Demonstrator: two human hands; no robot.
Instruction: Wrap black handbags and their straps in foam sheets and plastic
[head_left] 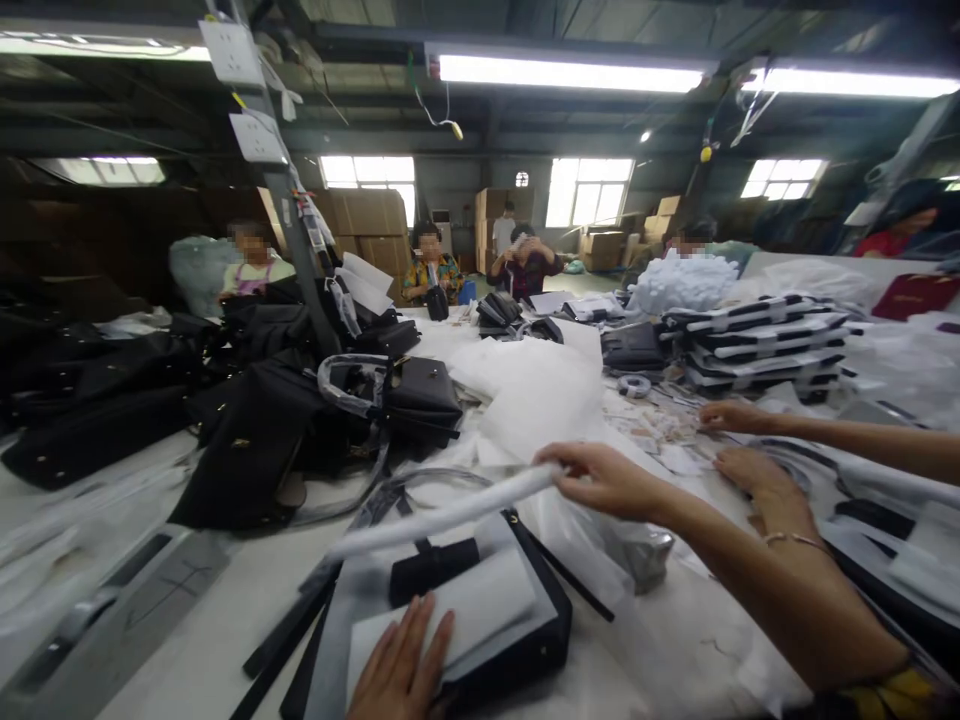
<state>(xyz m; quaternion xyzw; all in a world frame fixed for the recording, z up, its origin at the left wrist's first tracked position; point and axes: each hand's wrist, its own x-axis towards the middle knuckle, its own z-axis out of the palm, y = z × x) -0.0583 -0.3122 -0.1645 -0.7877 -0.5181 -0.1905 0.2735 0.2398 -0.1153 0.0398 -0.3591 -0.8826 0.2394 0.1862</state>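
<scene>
My left hand point(405, 660) lies flat, fingers stretched out, on a white sheet of paper point(472, 605). That sheet rests on a black handbag point(540, 640) lying on the table in front of me. Between thumb and fingers, my right hand point(600, 482) pinches the end of a long white strip point(457, 515), which looks like soft wrapping material. The strip slants down to the left above the bag, its far end blurred near the dark straps point(292, 620). A clear-wrapped handle point(442, 478) arches behind it.
Black handbags point(255, 440) crowd the left, behind a grey metal box-like object point(112, 620). White sheets point(540, 390) lie ahead. At right, a co-worker's hands point(757, 475) reach in near scraps and a tape roll point(634, 385). Wrapped bags are stacked point(765, 345) beyond. A post point(300, 240) rises left.
</scene>
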